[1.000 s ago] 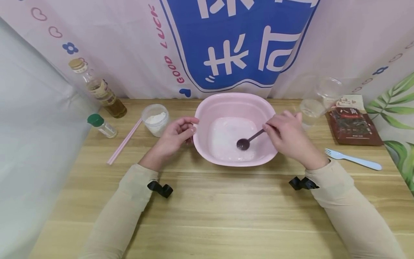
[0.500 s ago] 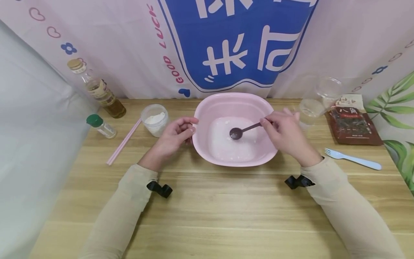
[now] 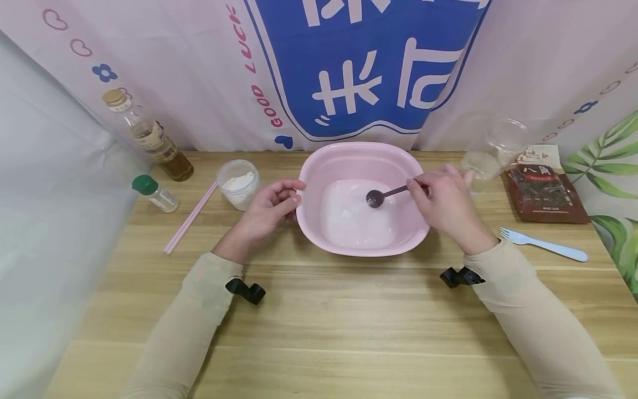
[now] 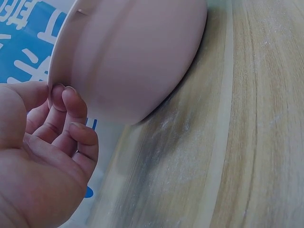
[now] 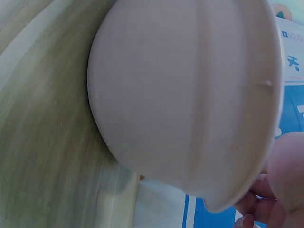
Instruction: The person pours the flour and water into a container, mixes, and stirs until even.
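A pink basin [image 3: 359, 148] stands on the wooden table and has white liquid in its bottom. My left hand [image 3: 271, 208] holds the basin's left rim, thumb above and curled fingers against the outer wall; the left wrist view shows the fingertips [image 4: 59, 92] touching the basin [image 4: 137, 52] just under the rim. My right hand [image 3: 446, 202] pinches the handle of a dark spoon [image 3: 375, 198], whose bowl sits in the liquid at the far middle of the basin. In the right wrist view only the outside of the basin [image 5: 185, 95] and part of the right hand [image 5: 280, 190] show.
Left of the basin are a clear cup of white powder [image 3: 238, 183], a pink stick [image 3: 191, 217], a green-capped shaker [image 3: 154, 193] and an oil bottle [image 3: 149, 138]. To the right lie clear cups [image 3: 480, 166], a dark spice packet [image 3: 543, 191] and a pale fork [image 3: 543, 245].
My right hand swept the spoon from the near side of the basin up to its far middle, then slightly right. The left hand and basin stayed put.
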`<state>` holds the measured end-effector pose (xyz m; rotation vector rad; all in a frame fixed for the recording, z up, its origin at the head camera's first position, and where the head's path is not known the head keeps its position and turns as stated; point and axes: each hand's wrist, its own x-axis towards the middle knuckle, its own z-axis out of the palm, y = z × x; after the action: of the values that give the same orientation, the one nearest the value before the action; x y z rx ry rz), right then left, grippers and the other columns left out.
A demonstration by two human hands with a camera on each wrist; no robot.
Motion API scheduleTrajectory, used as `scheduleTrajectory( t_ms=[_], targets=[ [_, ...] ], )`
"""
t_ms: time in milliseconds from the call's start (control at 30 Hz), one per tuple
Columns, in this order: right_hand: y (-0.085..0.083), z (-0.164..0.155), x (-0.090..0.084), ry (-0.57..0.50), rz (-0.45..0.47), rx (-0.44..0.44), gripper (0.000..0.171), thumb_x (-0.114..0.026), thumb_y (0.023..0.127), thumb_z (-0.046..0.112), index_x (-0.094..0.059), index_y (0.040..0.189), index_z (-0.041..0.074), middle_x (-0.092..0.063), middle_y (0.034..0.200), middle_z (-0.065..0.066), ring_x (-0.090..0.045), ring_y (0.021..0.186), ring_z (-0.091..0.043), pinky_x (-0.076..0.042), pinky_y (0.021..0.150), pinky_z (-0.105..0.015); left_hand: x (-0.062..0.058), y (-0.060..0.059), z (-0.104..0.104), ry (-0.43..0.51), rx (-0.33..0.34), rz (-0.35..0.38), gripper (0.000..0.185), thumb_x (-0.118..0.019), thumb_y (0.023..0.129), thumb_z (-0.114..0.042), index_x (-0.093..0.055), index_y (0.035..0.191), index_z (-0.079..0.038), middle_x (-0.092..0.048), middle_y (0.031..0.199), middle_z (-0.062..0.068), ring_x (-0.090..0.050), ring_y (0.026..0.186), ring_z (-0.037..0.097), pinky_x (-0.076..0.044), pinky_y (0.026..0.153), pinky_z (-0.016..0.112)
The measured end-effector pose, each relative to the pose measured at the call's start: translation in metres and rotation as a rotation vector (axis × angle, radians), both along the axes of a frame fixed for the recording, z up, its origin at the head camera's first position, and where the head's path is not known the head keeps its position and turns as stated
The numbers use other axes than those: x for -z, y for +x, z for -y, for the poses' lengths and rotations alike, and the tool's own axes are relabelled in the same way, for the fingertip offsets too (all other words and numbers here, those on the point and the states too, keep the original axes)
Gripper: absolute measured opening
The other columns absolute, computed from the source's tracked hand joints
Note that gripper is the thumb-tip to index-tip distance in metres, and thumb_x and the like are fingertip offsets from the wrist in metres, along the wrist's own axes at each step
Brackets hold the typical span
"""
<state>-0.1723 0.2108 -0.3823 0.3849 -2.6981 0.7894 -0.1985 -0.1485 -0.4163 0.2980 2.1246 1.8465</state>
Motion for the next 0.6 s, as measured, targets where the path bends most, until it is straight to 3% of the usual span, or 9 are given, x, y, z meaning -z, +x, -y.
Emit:
scheduleTrajectory(
  t_ms=[67, 300, 433, 600],
  targets=[
    [0.001, -0.002, -0.001, -0.027, 0.002, 0.005, 0.022, -0.068, 0.103, 0.011, -0.08, 0.096, -0.005, -0.079, 0.097, -0.025, -0.052, 0.093, -0.038, -0.023, 0.099, -0.062, 0.0, 0.0, 0.0, -0.004, 0.0, 0.002, 0.035, -0.056, 0.109, -0.003, -0.055, 0.144, 0.005, -0.061, 0.103, 0.004, -0.059, 0.086, 0.022, -0.055, 0.074, 0.026],
    [0.003, 0.016, -0.006, -0.135, 0.093, -0.077, 0.02, -0.069, 0.103, 0.011, -0.082, 0.096, -0.002, -0.077, 0.088, -0.018, -0.054, 0.095, -0.033, -0.02, 0.103, -0.057, -0.001, 0.001, -0.001, 0.013, -0.008, 0.008, 0.035, -0.056, 0.109, -0.003, -0.056, 0.143, 0.005, -0.061, 0.101, 0.003, -0.058, 0.085, 0.021, -0.054, 0.072, 0.026],
    [0.006, 0.032, -0.009, -0.094, 0.153, -0.144, 0.021, -0.068, 0.104, 0.014, -0.083, 0.097, 0.001, -0.081, 0.099, -0.017, -0.058, 0.1, -0.033, -0.021, 0.103, -0.059, 0.0, 0.0, 0.0, 0.018, -0.006, 0.0, 0.035, -0.056, 0.109, -0.002, -0.055, 0.143, 0.006, -0.062, 0.101, 0.002, -0.059, 0.084, 0.019, -0.054, 0.072, 0.025],
    [0.007, 0.04, -0.009, 0.001, 0.16, -0.135, 0.022, -0.068, 0.105, 0.017, -0.083, 0.095, 0.004, -0.08, 0.092, -0.012, -0.057, 0.098, -0.033, -0.024, 0.1, -0.058, 0.001, 0.0, 0.0, 0.013, -0.002, -0.013, 0.035, -0.056, 0.109, -0.002, -0.055, 0.143, 0.007, -0.062, 0.1, 0.002, -0.059, 0.084, 0.021, -0.054, 0.072, 0.025]
  ],
)
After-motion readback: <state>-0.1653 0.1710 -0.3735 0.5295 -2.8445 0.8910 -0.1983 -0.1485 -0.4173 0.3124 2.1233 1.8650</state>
